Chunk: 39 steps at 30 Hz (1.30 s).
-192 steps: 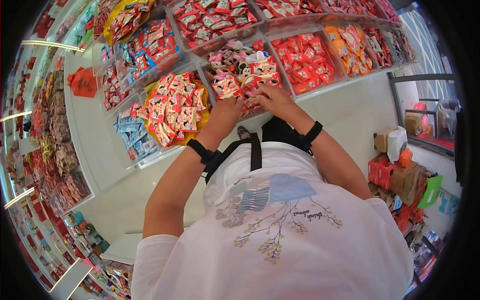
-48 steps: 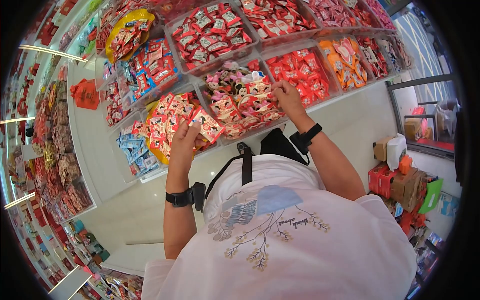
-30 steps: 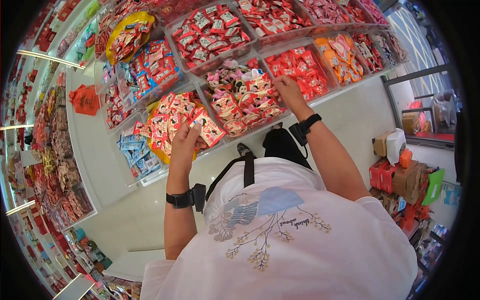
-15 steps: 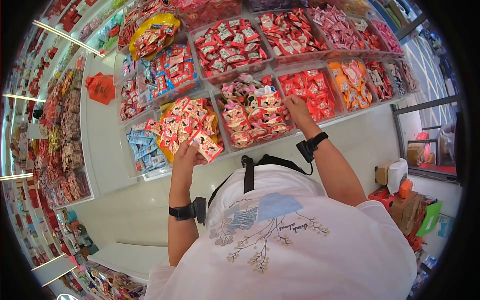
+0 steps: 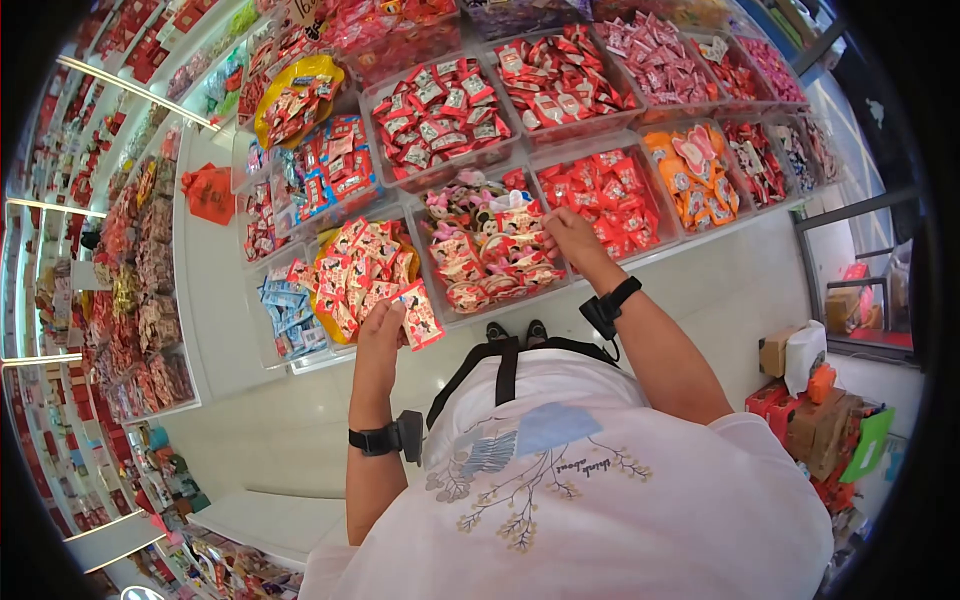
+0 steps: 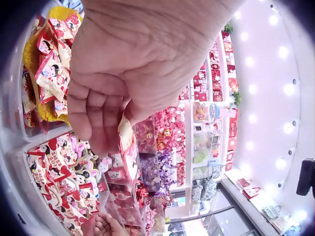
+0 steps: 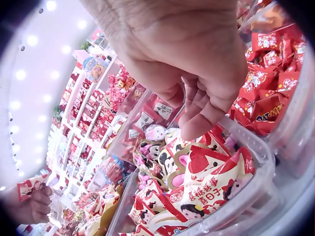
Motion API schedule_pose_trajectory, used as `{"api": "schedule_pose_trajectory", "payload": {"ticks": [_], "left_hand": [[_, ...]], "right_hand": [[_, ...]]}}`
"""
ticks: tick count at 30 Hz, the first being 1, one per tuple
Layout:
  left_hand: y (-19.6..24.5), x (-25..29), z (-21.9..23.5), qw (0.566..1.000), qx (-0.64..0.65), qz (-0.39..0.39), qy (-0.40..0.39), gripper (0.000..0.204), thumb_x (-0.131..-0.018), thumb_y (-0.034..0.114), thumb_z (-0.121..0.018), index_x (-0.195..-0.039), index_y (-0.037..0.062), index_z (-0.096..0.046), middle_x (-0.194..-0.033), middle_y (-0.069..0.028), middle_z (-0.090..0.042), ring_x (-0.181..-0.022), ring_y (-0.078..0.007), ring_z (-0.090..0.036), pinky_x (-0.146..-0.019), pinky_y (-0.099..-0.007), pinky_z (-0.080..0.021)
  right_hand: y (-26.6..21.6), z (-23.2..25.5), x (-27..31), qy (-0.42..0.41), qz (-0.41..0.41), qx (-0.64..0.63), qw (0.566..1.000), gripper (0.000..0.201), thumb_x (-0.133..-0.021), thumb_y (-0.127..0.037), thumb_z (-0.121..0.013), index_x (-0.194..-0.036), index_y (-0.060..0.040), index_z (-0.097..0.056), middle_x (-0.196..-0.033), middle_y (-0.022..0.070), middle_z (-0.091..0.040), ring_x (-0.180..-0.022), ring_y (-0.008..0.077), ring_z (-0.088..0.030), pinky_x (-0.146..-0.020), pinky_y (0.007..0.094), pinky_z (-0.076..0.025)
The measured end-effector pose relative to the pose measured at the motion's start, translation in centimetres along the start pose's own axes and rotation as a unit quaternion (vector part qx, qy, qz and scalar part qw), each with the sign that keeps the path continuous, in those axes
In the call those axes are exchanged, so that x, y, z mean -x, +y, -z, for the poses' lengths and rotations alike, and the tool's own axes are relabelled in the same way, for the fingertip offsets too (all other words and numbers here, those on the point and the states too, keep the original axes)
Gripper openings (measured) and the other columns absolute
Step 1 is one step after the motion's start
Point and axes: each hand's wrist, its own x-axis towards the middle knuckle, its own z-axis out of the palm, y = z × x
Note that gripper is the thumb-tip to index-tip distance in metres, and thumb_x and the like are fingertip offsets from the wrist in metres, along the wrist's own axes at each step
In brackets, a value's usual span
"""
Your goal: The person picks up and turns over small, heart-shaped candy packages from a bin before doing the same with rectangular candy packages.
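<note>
My left hand [image 5: 378,345] pinches a cream and red candy packet [image 5: 418,315] by its edge. It is lifted in front of a heap of matching packets [image 5: 362,262] on yellow wrapping. In the left wrist view the packet [image 6: 129,152] shows edge-on beyond the curled fingers. My right hand [image 5: 578,245] hangs with loosely bent fingers at the right side of a clear bin [image 5: 420,255]. That bin holds cream and red packets [image 5: 495,262] in front, with mouse-head pieces [image 5: 455,203] behind. In the right wrist view, the right fingertips [image 7: 194,129] are close over the packets.
A bin of red packets [image 5: 605,200] adjoins on the right, then one with orange packets [image 5: 695,180]. Blue packets [image 5: 290,315] lie at the left corner. More filled bins rise behind. Boxes [image 5: 815,430] stand on the floor at right.
Earlier both hands were together at the middle bin. The left hand has since moved left with a packet and now tips it more upright. The right hand stays by the bin's right side.
</note>
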Motion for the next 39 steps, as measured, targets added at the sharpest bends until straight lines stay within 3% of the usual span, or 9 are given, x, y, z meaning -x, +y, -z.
{"api": "schedule_pose_trajectory", "payload": {"ticks": [3,6,12,15,22,27,33,39], "left_hand": [[-0.6,0.3,-1.3,1.000,-0.001,-0.014,0.025,0.026,-0.104,0.033,-0.054,-0.095,0.0109,-0.063,-0.071,0.0088,-0.045,-0.063,-0.0022,-0.039,-0.059,-0.0204,-0.031],[-1.4,0.2,-1.4,1.000,-0.006,-0.025,0.009,0.033,-0.106,0.031,-0.048,-0.110,0.0017,-0.064,-0.084,-0.0026,-0.064,-0.069,-0.0106,-0.059,-0.062,-0.0257,-0.049],[-0.6,0.4,-3.1,0.996,0.073,-0.040,-0.018,0.045,-0.108,0.039,-0.044,-0.112,-0.0010,-0.064,-0.093,-0.0085,-0.068,-0.071,-0.0154,-0.062,-0.060,-0.0287,-0.050],[0.1,0.5,-3.6,0.997,0.064,-0.046,0.013,0.046,-0.108,0.042,-0.043,-0.101,0.0017,-0.064,-0.078,-0.0040,-0.063,-0.065,-0.0132,-0.061,-0.059,-0.0266,-0.047],[1.4,-0.2,-2.2,0.997,0.050,-0.053,0.015,0.046,-0.107,0.041,-0.045,-0.108,0.0000,-0.065,-0.087,-0.0060,-0.067,-0.068,-0.0134,-0.062,-0.060,-0.0270,-0.051],[1.8,-1.0,-0.7,0.996,0.062,-0.063,0.013,0.041,-0.107,0.039,-0.045,-0.112,0.0021,-0.064,-0.093,-0.0070,-0.068,-0.071,-0.0138,-0.063,-0.060,-0.0275,-0.051],[2.5,-1.3,-0.8,0.995,0.081,-0.049,0.041,0.041,-0.107,0.039,-0.045,-0.114,0.0030,-0.064,-0.092,-0.0063,-0.069,-0.074,-0.0130,-0.066,-0.060,-0.0269,-0.053],[1.6,-1.8,-0.5,0.997,0.053,-0.056,0.011,0.042,-0.107,0.039,-0.045,-0.121,0.0028,-0.062,-0.094,-0.0054,-0.069,-0.074,-0.0121,-0.065,-0.060,-0.0259,-0.052]], "right_hand": [[-0.1,0.3,-0.2,-0.017,-0.007,-0.007,1.000,0.022,-0.101,-0.022,-0.055,-0.103,-0.0015,-0.062,-0.082,0.0034,-0.061,-0.069,0.0100,-0.058,-0.059,0.0250,-0.053],[0.1,0.6,-0.3,-0.030,-0.002,-0.020,0.999,0.022,-0.100,-0.023,-0.056,-0.103,-0.0014,-0.062,-0.083,0.0036,-0.061,-0.070,0.0105,-0.058,-0.060,0.0256,-0.053],[0.4,0.8,-0.9,-0.041,-0.023,-0.037,0.998,0.022,-0.099,-0.023,-0.058,-0.104,-0.0014,-0.061,-0.085,0.0045,-0.060,-0.073,0.0120,-0.059,-0.062,0.0274,-0.055],[0.0,1.2,-0.7,-0.062,-0.026,-0.037,0.997,0.024,-0.100,-0.025,-0.055,-0.105,-0.0020,-0.060,-0.089,0.0049,-0.060,-0.076,0.0125,-0.059,-0.066,0.0269,-0.055],[-1.3,1.4,0.0,-0.076,-0.040,-0.039,0.996,0.031,-0.102,-0.032,-0.054,-0.106,-0.0022,-0.060,-0.092,0.0055,-0.060,-0.078,0.0135,-0.059,-0.071,0.0288,-0.057],[-1.3,1.8,-0.7,-0.082,-0.069,-0.072,0.992,0.048,-0.105,-0.043,-0.050,-0.118,0.0009,-0.061,-0.100,0.0106,-0.066,-0.085,0.0177,-0.066,-0.077,0.0314,-0.058],[-1.5,1.6,-0.8,-0.088,-0.049,-0.159,0.982,0.038,-0.105,-0.036,-0.052,-0.116,-0.0001,-0.061,-0.102,0.0117,-0.067,-0.093,0.0202,-0.069,-0.079,0.0322,-0.059],[-0.6,1.8,-0.7,-0.087,-0.043,-0.176,0.980,0.034,-0.104,-0.032,-0.055,-0.115,-0.0004,-0.060,-0.101,0.0119,-0.067,-0.089,0.0206,-0.070,-0.079,0.0324,-0.059]]}}
